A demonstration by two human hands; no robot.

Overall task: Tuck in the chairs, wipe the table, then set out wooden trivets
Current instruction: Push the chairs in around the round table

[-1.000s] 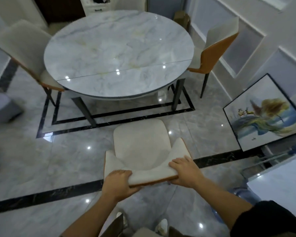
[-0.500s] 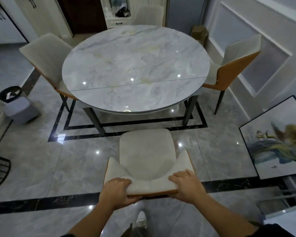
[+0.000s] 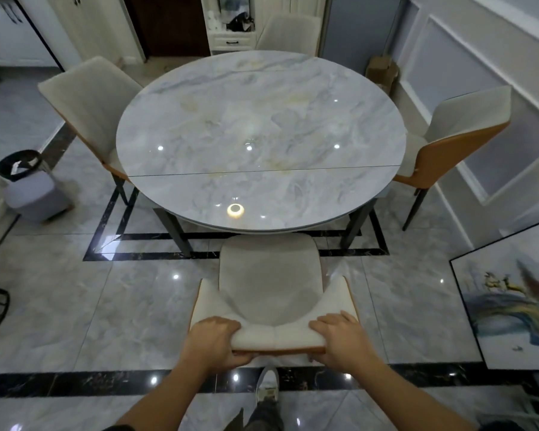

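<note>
Two hands clamp the top edge of the near chair (image 3: 268,275): the left hand (image 3: 213,339) curls round the left corner of its backrest and the right hand (image 3: 339,337) round the right corner, fingers over the pale cushion. A second ago the seat stood well apart from the round marble table (image 3: 262,119), with bare floor between them. Now its front edge reaches the table's near rim and seems to be just starting to slip beneath it, and the whole view has closed in on the table. So the push is working but looks unfinished, since most of the seat is still out in the open. The left chair (image 3: 87,98) and right chair (image 3: 461,132) sit with their seats partly under the top, and the far chair (image 3: 288,32) shows only its back. No cloth or trivets are in view, so wiping and setting out likely come later
</note>
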